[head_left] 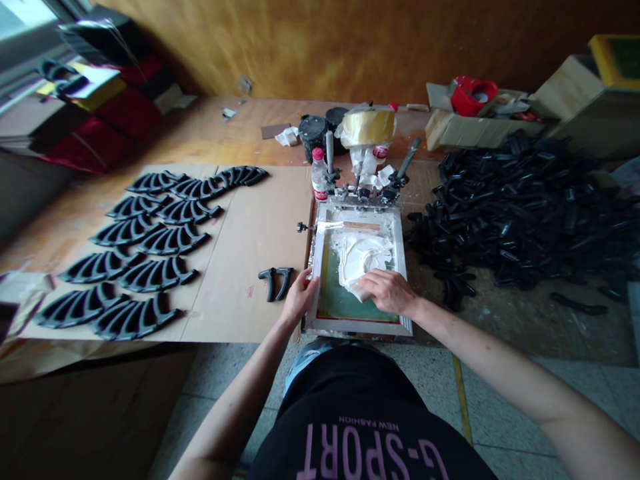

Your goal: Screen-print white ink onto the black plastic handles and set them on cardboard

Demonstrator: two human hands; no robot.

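A silk-screen printing frame (404, 267) with a green mesh and a smear of white ink (361, 257) lies flat in front of me. My left hand (300, 297) grips the frame's left edge. My right hand (389, 291) rests closed on top of the mesh, on a squeegee whose blade is mostly hidden under the fingers, at the near end of the white ink. Two black plastic handle pieces (275, 283) lie on the cardboard just left of my left hand.
Rows of black curved parts (145, 257) are laid out on cardboard (250, 233) to the left. A big heap of black parts (525, 213) lies on the right. A water bottle (319, 177), black tubs (313, 137), tape roll (369, 127) and boxes (475, 127) stand behind the frame.
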